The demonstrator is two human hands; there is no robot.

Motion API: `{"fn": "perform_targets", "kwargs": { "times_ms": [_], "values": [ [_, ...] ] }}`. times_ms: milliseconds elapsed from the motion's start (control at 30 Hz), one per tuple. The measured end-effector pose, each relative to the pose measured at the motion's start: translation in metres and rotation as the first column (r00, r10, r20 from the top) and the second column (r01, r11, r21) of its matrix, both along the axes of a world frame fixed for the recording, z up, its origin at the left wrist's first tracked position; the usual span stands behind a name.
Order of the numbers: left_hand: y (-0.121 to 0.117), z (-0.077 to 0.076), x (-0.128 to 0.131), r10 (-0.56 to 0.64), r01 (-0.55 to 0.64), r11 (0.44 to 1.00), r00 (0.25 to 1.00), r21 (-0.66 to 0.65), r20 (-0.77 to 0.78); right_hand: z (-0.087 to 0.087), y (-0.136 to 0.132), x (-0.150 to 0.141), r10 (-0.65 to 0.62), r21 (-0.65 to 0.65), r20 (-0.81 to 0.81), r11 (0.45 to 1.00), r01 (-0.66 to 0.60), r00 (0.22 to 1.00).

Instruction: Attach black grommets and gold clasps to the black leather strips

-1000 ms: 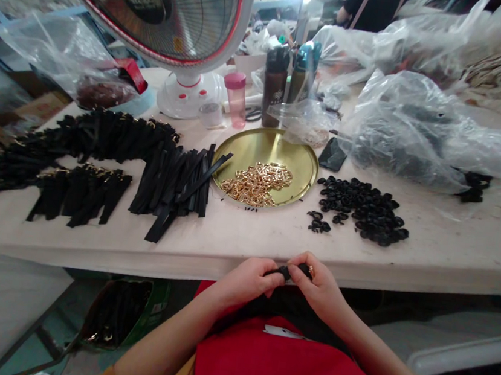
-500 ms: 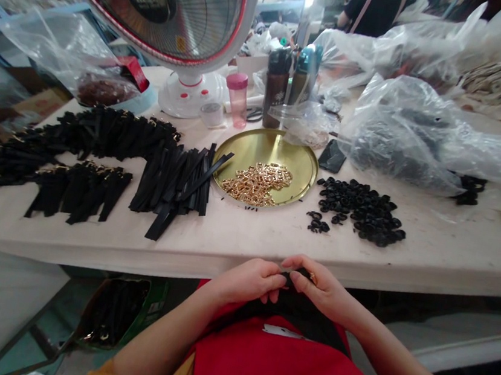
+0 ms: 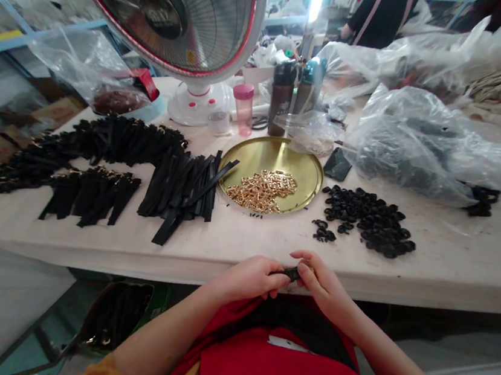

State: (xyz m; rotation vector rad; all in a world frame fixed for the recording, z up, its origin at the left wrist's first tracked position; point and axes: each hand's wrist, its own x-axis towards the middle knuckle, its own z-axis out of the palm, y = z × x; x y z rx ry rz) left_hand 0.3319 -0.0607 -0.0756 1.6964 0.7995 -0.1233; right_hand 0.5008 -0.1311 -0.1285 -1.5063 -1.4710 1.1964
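Over my lap at the table's front edge, my left hand pinches a small black strap between thumb and fingers. My right hand grips the strap's other end, where a bit of gold metal shows at the fingertips; its exact shape is hidden. Beyond my hands lies a round gold tray with a heap of small gold metal fittings. Right of the tray is a pile of small black loops. Left of it lie flat black strips and bundled straps with gold hardware.
A fan-shaped heater stands at the back left. Near it are a pink cup and dark bottles. Clear plastic bags cover the right back. A bin holding black pieces is under the table.
My right hand has shifted along the black strap, and more of the strap shows between my hands. The whole view has swung slightly left.
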Motion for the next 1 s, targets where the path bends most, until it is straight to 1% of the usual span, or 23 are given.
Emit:
{"fn": "perform_targets", "kwargs": {
  "times_ms": [67, 167, 233, 267, 333, 400, 467, 500, 533, 567, 600, 633, 667, 733, 800, 867, 900, 933, 967, 1000],
  "values": [
    [0.005, 0.000, 0.001, 0.010, -0.006, 0.996, 0.999, 0.092, -0.039, -0.003, 0.008, -0.002, -0.012, 0.069, 0.063, 0.998, 0.008, 0.998],
    [0.014, -0.006, 0.003, 0.023, -0.011, 0.973, 0.999, 0.229, -0.049, -0.009, 0.027, -0.005, 0.025, 0.129, 0.082, 0.991, -0.036, 0.996],
    [0.022, -0.013, 0.002, 0.046, -0.011, 0.933, 0.995, 0.361, -0.090, -0.014, 0.041, -0.004, 0.019, 0.134, 0.159, 0.990, -0.041, 0.987],
    [0.026, -0.016, 0.000, 0.072, -0.008, 0.897, 0.989, 0.442, -0.129, -0.017, 0.048, -0.003, -0.003, 0.139, 0.241, 0.990, -0.031, 0.970],
    [0.037, -0.019, -0.006, 0.124, 0.006, 0.803, 0.976, 0.596, -0.177, -0.025, 0.060, 0.000, -0.088, 0.191, 0.440, 0.982, 0.003, 0.894],
    [0.052, -0.016, -0.017, 0.181, 0.000, 0.689, 0.968, 0.725, -0.172, -0.033, 0.066, 0.003, -0.197, 0.289, 0.576, 0.957, 0.029, 0.794],
    [0.072, -0.008, -0.034, 0.304, -0.026, 0.538, 0.938, 0.843, -0.165, -0.040, 0.068, 0.004, -0.291, 0.389, 0.607, 0.920, 0.042, 0.740],
    [0.085, -0.003, -0.043, 0.405, -0.022, 0.452, 0.896, 0.891, -0.183, -0.042, 0.067, 0.004, -0.324, 0.424, 0.598, 0.904, 0.053, 0.733],
    [0.098, 0.001, -0.053, 0.503, -0.022, 0.386, 0.843, 0.922, -0.190, -0.044, 0.067, 0.004, -0.347, 0.445, 0.583, 0.893, 0.068, 0.734],
    [0.112, 0.004, -0.063, 0.578, -0.025, 0.339, 0.794, 0.940, -0.187, -0.045, 0.066, 0.004, -0.363, 0.457, 0.564, 0.886, 0.086, 0.742],
    [0.125, 0.005, -0.071, 0.641, -0.023, 0.304, 0.744, 0.952, -0.187, -0.045, 0.066, 0.004, -0.369, 0.459, 0.545, 0.883, 0.100, 0.752],
    [0.136, 0.006, -0.079, 0.681, -0.015, 0.286, 0.706, 0.958, -0.193, -0.046, 0.065, 0.004, -0.371, 0.459, 0.528, 0.882, 0.111, 0.764],
    [0.145, 0.006, -0.085, 0.702, -0.004, 0.279, 0.683, 0.960, -0.201, -0.046, 0.066, 0.004, -0.368, 0.459, 0.512, 0.881, 0.116, 0.776],
    [0.154, 0.005, -0.091, 0.716, 0.015, 0.265, 0.667, 0.964, -0.208, -0.046, 0.066, 0.004, -0.361, 0.461, 0.479, 0.879, 0.121, 0.800],
    [0.151, 0.005, -0.089, 0.711, 0.014, 0.242, 0.678, 0.970, -0.187, -0.046, 0.066, 0.004, -0.368, 0.467, 0.435, 0.873, 0.143, 0.822],
    [0.136, 0.008, -0.080, 0.694, -0.015, 0.221, 0.705, 0.975, -0.147, -0.042, 0.065, 0.005, -0.383, 0.473, 0.357, 0.861, 0.189, 0.852],
    [0.125, 0.009, -0.073, 0.673, -0.038, 0.227, 0.728, 0.973, -0.128, -0.039, 0.064, 0.005, -0.395, 0.473, 0.295, 0.852, 0.226, 0.870],
    [0.113, 0.010, -0.066, 0.637, -0.062, 0.248, 0.762, 0.967, -0.115, -0.035, 0.063, 0.004, -0.404, 0.468, 0.210, 0.841, 0.271, 0.890],
    [0.099, 0.010, -0.058, 0.577, -0.082, 0.292, 0.810, 0.953, -0.107, -0.030, 0.061, 0.004, -0.415, 0.448, 0.101, 0.830, 0.331, 0.904],
    [0.084, 0.010, -0.050, 0.506, -0.083, 0.351, 0.855, 0.933, -0.114, -0.025, 0.060, 0.004, -0.420, 0.418, -0.027, 0.819, 0.392, 0.907]
  ]
}}
